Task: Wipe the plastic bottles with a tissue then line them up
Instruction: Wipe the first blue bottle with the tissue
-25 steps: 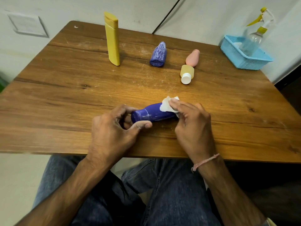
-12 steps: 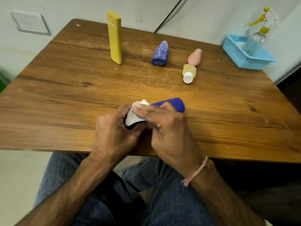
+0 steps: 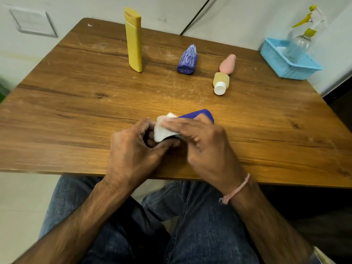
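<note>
A dark blue plastic bottle (image 3: 200,114) lies on its side near the table's front edge, mostly hidden by my hands. My left hand (image 3: 133,149) grips its near left end. My right hand (image 3: 202,141) presses a white tissue (image 3: 162,128) onto that same end. Farther back, a tall yellow bottle (image 3: 134,40) stands upright. A purple ridged bottle (image 3: 187,60), a pink bottle (image 3: 227,64) and a small yellow bottle with a white cap (image 3: 221,82) lie on their sides.
The wooden table (image 3: 76,103) sits against a white wall. A blue plastic basket (image 3: 285,61) at the back right corner holds a clear spray bottle (image 3: 301,39). My jeans-clad legs show below the table edge.
My right hand has slid the tissue from the bottle's right end to its left end, close to my left hand. The bottle's right end is now uncovered.
</note>
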Available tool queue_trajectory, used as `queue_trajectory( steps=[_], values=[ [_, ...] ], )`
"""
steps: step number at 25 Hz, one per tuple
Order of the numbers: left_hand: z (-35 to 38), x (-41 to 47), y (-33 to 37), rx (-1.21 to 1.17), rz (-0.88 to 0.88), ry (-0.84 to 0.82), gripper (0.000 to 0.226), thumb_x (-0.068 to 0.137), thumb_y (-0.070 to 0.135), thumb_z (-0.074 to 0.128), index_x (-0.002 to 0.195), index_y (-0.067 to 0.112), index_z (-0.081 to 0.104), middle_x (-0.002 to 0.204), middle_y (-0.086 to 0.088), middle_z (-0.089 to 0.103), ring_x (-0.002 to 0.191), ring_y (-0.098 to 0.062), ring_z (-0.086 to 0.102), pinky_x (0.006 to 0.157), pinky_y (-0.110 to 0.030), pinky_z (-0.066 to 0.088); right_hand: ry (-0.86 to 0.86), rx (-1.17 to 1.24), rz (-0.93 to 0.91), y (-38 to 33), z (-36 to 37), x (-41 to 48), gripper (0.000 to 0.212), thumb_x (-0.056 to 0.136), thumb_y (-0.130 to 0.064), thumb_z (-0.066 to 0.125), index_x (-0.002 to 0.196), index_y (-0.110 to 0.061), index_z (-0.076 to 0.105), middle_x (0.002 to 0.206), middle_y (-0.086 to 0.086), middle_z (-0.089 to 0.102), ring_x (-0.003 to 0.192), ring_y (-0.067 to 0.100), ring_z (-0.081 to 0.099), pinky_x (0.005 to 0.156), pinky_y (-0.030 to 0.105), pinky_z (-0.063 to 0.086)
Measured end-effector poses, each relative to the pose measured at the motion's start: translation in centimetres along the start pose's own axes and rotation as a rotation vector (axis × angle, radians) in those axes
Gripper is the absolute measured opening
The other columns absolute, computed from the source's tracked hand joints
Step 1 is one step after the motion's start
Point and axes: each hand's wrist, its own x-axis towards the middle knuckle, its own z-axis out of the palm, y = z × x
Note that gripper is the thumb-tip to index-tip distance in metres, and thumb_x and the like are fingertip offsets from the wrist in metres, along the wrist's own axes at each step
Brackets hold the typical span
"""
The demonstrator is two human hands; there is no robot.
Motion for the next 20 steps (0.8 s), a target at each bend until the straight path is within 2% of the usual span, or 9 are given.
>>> queue_trajectory(
  steps=[2, 4, 7, 9, 10, 13, 14, 17, 20],
  values=[
    [0.1, 0.0, 0.4, -0.031, -0.035, -0.007, 0.041, 0.065, 0.058, 0.077, 0.089, 0.025, 0.075, 0.067, 0.008, 0.068, 0.064, -0.011, 0.065, 0.055, -0.018, 0.051, 0.099, -0.091, 0.178, 3.4, -0.8, 0.0, 0.057, 0.082, 0.016, 0.050, 0.127, -0.014, 0.068, 0.126, -0.002, 0.069, 0.093, 0.023, 0.060, 0.081, 0.034, 0.055],
    [0.1, 0.0, 0.7, -0.070, -0.072, -0.016, 0.050, 0.062, 0.067, 0.071, 0.091, 0.027, 0.075, 0.069, 0.006, 0.070, 0.061, -0.012, 0.068, 0.058, -0.033, 0.058, 0.164, -0.151, 0.304, 4.2, -1.0, -0.2, 0.057, 0.083, 0.018, 0.054, 0.128, -0.014, 0.066, 0.128, -0.002, 0.068, 0.099, 0.023, 0.061, 0.082, 0.039, 0.057],
    [-0.1, 0.2, 0.2, -0.111, -0.103, -0.042, 0.055, 0.061, 0.071, 0.074, 0.091, 0.024, 0.075, 0.070, 0.004, 0.072, 0.062, -0.020, 0.071, 0.057, -0.042, 0.060, 0.109, -0.035, 0.099, 0.5, 0.7, -1.0, 0.058, 0.079, 0.019, 0.053, 0.127, -0.011, 0.068, 0.127, 0.000, 0.068, 0.089, 0.025, 0.060, 0.083, 0.031, 0.054],
    [-0.1, 0.3, -0.1, -0.126, -0.114, -0.057, 0.050, 0.064, 0.066, 0.073, 0.092, 0.025, 0.075, 0.069, 0.005, 0.073, 0.061, -0.021, 0.071, 0.056, -0.045, 0.060, 0.025, 0.049, -0.007, 0.0, 0.6, -1.4, 0.062, 0.078, 0.021, 0.052, 0.128, -0.012, 0.067, 0.133, -0.003, 0.065, 0.085, 0.023, 0.055, 0.080, 0.025, 0.051],
    [0.0, 0.3, 0.0, -0.137, -0.129, -0.063, 0.049, 0.062, 0.067, 0.075, 0.091, 0.027, 0.075, 0.068, 0.005, 0.073, 0.060, -0.019, 0.071, 0.057, -0.045, 0.060, 0.022, 0.054, 0.002, 1.0, 0.2, -1.2, 0.065, 0.077, 0.023, 0.051, 0.128, -0.014, 0.067, 0.133, -0.005, 0.065, 0.084, 0.022, 0.054, 0.079, 0.024, 0.051],
    [0.5, 0.4, 0.2, -0.209, -0.191, -0.058, 0.049, 0.051, 0.072, 0.072, 0.085, 0.037, 0.073, 0.064, 0.005, 0.072, 0.054, -0.016, 0.069, 0.060, -0.045, 0.061, 0.155, -0.087, 0.191, 4.4, -0.5, -0.9, 0.067, 0.076, 0.022, 0.049, 0.128, -0.017, 0.068, 0.130, -0.008, 0.066, 0.087, 0.020, 0.055, 0.079, 0.032, 0.054],
    [0.6, 0.4, 0.1, -0.222, -0.195, -0.051, 0.046, 0.051, 0.071, 0.073, 0.086, 0.041, 0.071, 0.064, 0.005, 0.072, 0.053, -0.016, 0.069, 0.061, -0.045, 0.061, 0.180, -0.119, 0.218, 4.3, -0.3, -0.9, 0.065, 0.078, 0.021, 0.050, 0.128, -0.016, 0.068, 0.131, -0.008, 0.066, 0.089, 0.020, 0.055, 0.080, 0.032, 0.054],
    [0.5, 0.4, 0.1, -0.241, -0.164, -0.061, 0.046, 0.055, 0.066, 0.081, 0.093, 0.042, 0.070, 0.065, 0.003, 0.073, 0.055, -0.017, 0.070, 0.062, -0.045, 0.062, 0.153, -0.074, 0.145, 2.4, 0.7, -1.2, 0.061, 0.079, 0.019, 0.050, 0.127, -0.015, 0.068, 0.132, -0.005, 0.065, 0.097, 0.019, 0.058, 0.088, 0.026, 0.052],
    [0.1, 0.1, 0.1, -0.161, -0.037, -0.105, 0.056, 0.067, 0.033, 0.089, 0.116, 0.032, 0.062, 0.072, 0.004, 0.072, 0.063, -0.014, 0.071, 0.066, -0.039, 0.062, 0.184, 0.004, 0.165, 2.6, 0.5, -0.3, 0.057, 0.082, 0.017, 0.050, 0.123, -0.018, 0.071, 0.127, -0.007, 0.068, 0.105, 0.016, 0.062, 0.092, 0.025, 0.051]
  ],
)
